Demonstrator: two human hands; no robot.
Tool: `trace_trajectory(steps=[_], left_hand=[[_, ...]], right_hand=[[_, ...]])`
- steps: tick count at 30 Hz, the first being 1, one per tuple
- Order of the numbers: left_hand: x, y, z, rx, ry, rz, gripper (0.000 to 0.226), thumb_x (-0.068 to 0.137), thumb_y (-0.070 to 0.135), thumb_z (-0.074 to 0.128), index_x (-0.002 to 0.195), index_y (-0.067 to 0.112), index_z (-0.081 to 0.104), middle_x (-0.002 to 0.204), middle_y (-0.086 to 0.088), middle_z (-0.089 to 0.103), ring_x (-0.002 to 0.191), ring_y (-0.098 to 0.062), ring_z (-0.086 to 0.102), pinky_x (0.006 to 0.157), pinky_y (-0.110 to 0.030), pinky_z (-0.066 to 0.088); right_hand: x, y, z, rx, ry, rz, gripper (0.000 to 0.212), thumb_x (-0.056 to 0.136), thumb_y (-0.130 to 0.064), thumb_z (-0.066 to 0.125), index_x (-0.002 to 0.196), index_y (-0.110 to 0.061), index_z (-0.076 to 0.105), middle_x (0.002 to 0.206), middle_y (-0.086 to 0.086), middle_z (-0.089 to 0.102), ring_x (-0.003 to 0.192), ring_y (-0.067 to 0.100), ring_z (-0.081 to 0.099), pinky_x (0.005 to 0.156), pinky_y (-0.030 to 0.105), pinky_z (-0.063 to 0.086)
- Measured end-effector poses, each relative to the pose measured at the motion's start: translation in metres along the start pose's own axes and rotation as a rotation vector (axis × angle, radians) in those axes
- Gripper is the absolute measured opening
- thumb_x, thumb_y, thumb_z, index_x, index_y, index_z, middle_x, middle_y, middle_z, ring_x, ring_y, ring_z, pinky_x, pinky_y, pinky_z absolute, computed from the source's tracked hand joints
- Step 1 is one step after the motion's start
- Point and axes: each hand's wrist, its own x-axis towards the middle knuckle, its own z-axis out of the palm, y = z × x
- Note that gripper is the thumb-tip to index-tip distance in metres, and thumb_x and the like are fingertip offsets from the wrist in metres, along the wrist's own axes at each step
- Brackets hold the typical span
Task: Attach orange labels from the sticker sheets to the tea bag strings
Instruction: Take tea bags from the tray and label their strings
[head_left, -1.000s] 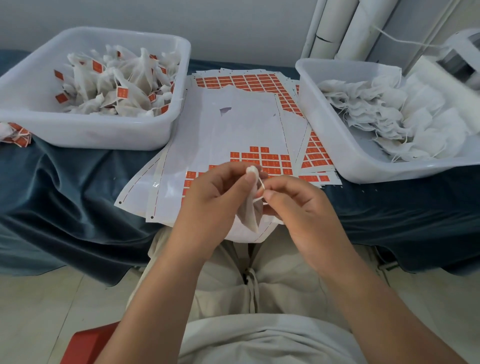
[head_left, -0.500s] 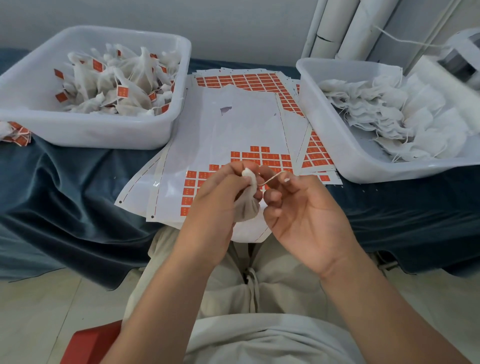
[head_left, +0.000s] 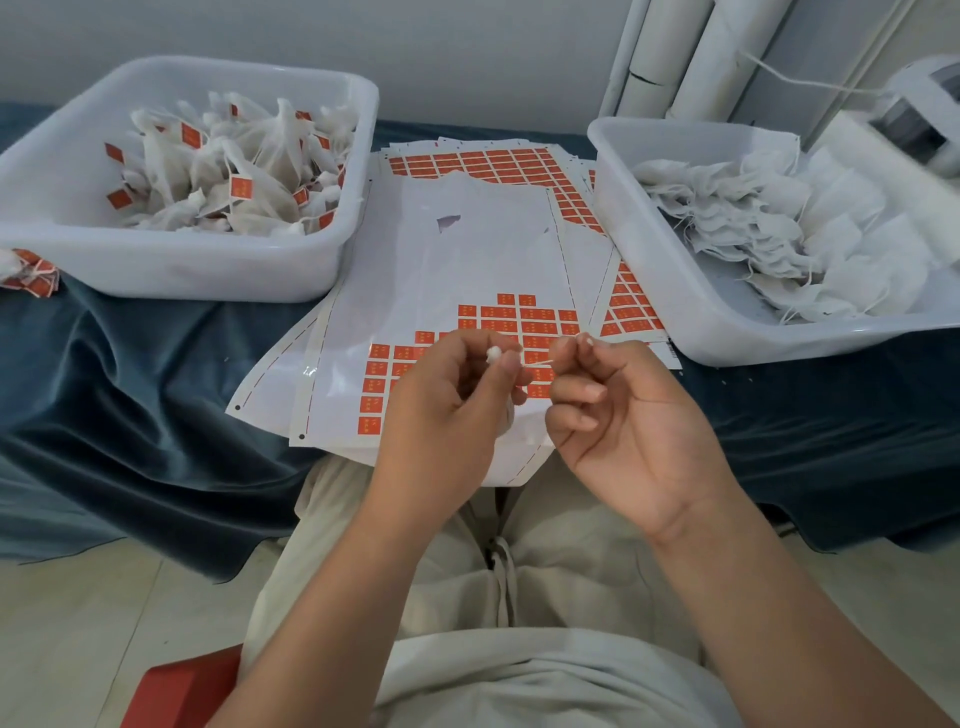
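Left hand (head_left: 447, 395) pinches tea bag (head_left: 492, 354) top, right hand (head_left: 634, 415) pinches string (head_left: 540, 361) end, taut between them above sticker sheet (head_left: 467, 249). Print on orange labels (head_left: 519, 314) unreadable.

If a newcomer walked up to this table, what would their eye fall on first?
The two hands at centre: the left hand grips a small white tea bag while the right hand pinches its thin string, stretched between them above the white sticker sheets of orange labels. Then the flanking white plastic tubs: the left tub heaped with orange-tagged bags, the right tub with plain white ones.
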Motion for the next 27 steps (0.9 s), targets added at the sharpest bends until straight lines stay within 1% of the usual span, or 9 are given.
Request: trace_trajectory(steps=[4,7,9,12,14,18,21,23,27], left_hand=[[0.002,-0.002,-0.004,-0.052,-0.032,-0.017,0.016,0.103,0.016,0.064,0.115,0.026,0.058,0.088,0.002,0.078,0.084,-0.011,0.075,0.072,-0.024,0.055],[0.007,-0.007,-0.016,-0.014,-0.183,0.027,0.032,0.100,0.026,0.068,0.129,0.030,0.054,0.097,0.005,0.077,0.096,-0.014,0.075,0.082,-0.029,0.059],[0.017,-0.014,-0.032,0.150,-0.175,0.060,0.031,0.100,0.031,0.069,0.129,0.035,0.057,0.106,0.015,0.074,0.104,-0.006,0.071,0.088,-0.024,0.058],[0.030,-0.026,-0.060,0.653,-0.152,0.065,0.033,0.095,0.043,0.073,0.125,0.039,0.062,0.114,0.026,0.067,0.101,0.005,0.064,0.088,-0.020,0.055],[0.034,-0.035,-0.071,0.919,-0.285,0.061,0.049,0.088,0.052,0.077,0.132,0.037,0.061,0.132,0.021,0.059,0.114,0.001,0.055,0.100,-0.026,0.048],[0.035,-0.044,-0.070,1.064,-0.365,0.149,0.061,0.085,0.048,0.081,0.140,0.035,0.058,0.152,0.014,0.048,0.143,-0.013,0.036,0.121,-0.042,0.034],[0.037,-0.047,-0.070,1.002,-0.258,0.235,0.041,0.086,0.037,0.083,0.124,0.032,0.071,0.131,0.014,0.066,0.122,-0.012,0.057,0.102,-0.031,0.046],[0.036,-0.046,-0.068,0.954,-0.182,0.245,0.025,0.087,0.033,0.083,0.111,0.034,0.076,0.111,0.016,0.072,0.101,-0.009,0.064,0.082,-0.025,0.050],[0.029,-0.043,-0.053,0.941,-0.090,0.307,0.012,0.086,0.023,0.082,0.092,0.034,0.080,0.085,0.015,0.075,0.074,-0.010,0.064,0.061,-0.022,0.047]], right_hand=[[0.003,0.000,-0.004,-0.075,-0.040,-0.042,0.015,0.090,-0.014,0.063,0.080,-0.013,0.074,0.086,0.001,0.067,0.060,0.008,0.052,0.050,0.019,0.043],[0.007,-0.004,-0.007,-0.237,-0.087,-0.185,0.024,0.093,-0.015,0.055,0.072,-0.018,0.067,0.078,-0.001,0.061,0.082,0.015,0.062,0.076,0.025,0.053],[0.008,-0.011,-0.011,-0.228,-0.128,-0.223,0.022,0.091,-0.016,0.050,0.071,-0.017,0.060,0.073,0.000,0.053,0.090,0.021,0.066,0.089,0.029,0.054],[0.012,-0.017,-0.021,-0.273,-0.104,-0.199,0.013,0.084,-0.019,0.050,0.071,-0.018,0.049,0.069,-0.002,0.039,0.064,0.017,0.051,0.067,0.027,0.052],[0.015,-0.010,-0.028,-0.329,-0.028,-0.105,0.017,0.084,-0.018,0.043,0.067,-0.020,0.043,0.064,-0.003,0.032,0.051,0.013,0.033,0.046,0.023,0.038],[0.023,0.034,-0.040,-0.507,0.066,0.257,0.031,0.094,-0.027,0.051,0.066,-0.026,0.037,0.061,-0.006,0.022,0.047,0.011,0.017,0.038,0.021,0.022],[0.024,0.069,-0.048,-0.570,0.125,0.427,0.022,0.102,-0.040,0.063,0.092,-0.020,0.063,0.061,-0.007,0.025,0.048,0.008,0.017,0.040,0.019,0.018],[0.026,0.080,-0.051,-0.482,0.149,0.431,0.036,0.095,-0.045,0.072,0.119,-0.019,0.068,0.061,-0.008,0.024,0.048,0.007,0.017,0.040,0.019,0.019],[0.028,0.082,-0.052,-0.257,0.147,0.282,0.057,0.077,-0.046,0.086,0.127,-0.020,0.073,0.060,-0.006,0.025,0.050,0.008,0.018,0.043,0.020,0.022]])
